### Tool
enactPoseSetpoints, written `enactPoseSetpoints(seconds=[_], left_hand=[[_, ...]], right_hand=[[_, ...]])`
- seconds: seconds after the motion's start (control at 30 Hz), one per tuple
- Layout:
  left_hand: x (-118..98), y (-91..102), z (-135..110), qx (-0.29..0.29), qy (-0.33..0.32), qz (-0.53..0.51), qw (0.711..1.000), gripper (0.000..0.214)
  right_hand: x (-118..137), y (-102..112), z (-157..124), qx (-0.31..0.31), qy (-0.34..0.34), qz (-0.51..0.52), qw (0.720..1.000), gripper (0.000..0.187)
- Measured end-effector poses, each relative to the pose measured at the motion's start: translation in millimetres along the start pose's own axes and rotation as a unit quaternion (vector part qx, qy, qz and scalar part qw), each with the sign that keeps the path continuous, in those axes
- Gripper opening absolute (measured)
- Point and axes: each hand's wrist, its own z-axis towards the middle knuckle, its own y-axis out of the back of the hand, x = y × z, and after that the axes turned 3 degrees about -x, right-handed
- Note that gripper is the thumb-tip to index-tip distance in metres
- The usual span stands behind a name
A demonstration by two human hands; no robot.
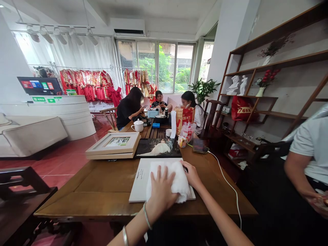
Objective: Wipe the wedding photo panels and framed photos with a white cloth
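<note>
Left hand [162,187] palm down, fingers spread, pressing on a folded white cloth [180,188]. Cloth lies on a white board [137,191], covering much of its middle and right; small dark print runs along the board's left part. Board rests flat on the brown wooden tabletop [82,186], near the wearer's edge. Right hand [191,173] at the cloth's upper right corner, fingers curled, something small and dark by the fingertips; whether pinched, cannot tell. Two bands on the left wrist.

Just beyond the board: a dark photo panel [160,148] showing a white gown. To its left, pale picture frames [101,151], stacked. Behind these, a lidded white mug [138,126]. Right of the panel, a small box [182,142] and a blurred device [201,147] with a white cable [234,188] trailing down the right side.

Far end: three seated people, a printed paper bag [178,119] near the one on the right. Right edge of view: another person, partly shown, white sleeve [304,140], bare forearm
</note>
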Motion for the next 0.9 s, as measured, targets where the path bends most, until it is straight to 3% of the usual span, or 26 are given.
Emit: enactPoseSetpoints(seconds=[0.13, 0.27, 0.37, 0.5, 0.7, 0.8, 0.9], left_hand=[[0, 6.5, 33, -0.023, 0.018, 0.033, 0.999, 0.067], [7, 7.5, 48, -0.031, -0.025, 0.048, 0.998, 0.062], [9, 5.2, 39, -0.037, -0.055, 0.049, 0.997, 0.062], [5, -2.0, 4, -0.031, -0.077, 0.035, 0.996, 0.068], [5, -10.5, -47, -0.009, -0.016, 0.005, 1.000, 0.073], [8, -6.2, -46, -0.023, 0.018, 0.002, 1.000, 0.069], [11, 0.8, -26, -0.042, 0.039, 0.007, 0.998, 0.063]], right_hand=[[3, 1, 0, 0.005, 0.012, 0.011, 1.000, 0.037], [3, 1, 0, 0.008, 0.023, 0.019, 1.000, 0.041], [2, 1, 0, 0.003, 0.015, 0.012, 1.000, 0.040], [-1, 1, 0, 0.004, 0.008, 0.003, 1.000, 0.037], [-7, -2, 0, -0.013, 0.006, -0.023, 1.000, 0.030], [-7, -3, 0, -0.012, 0.011, -0.027, 0.999, 0.028], [-7, -2, -1, -0.015, 0.016, -0.032, 0.999, 0.026]])
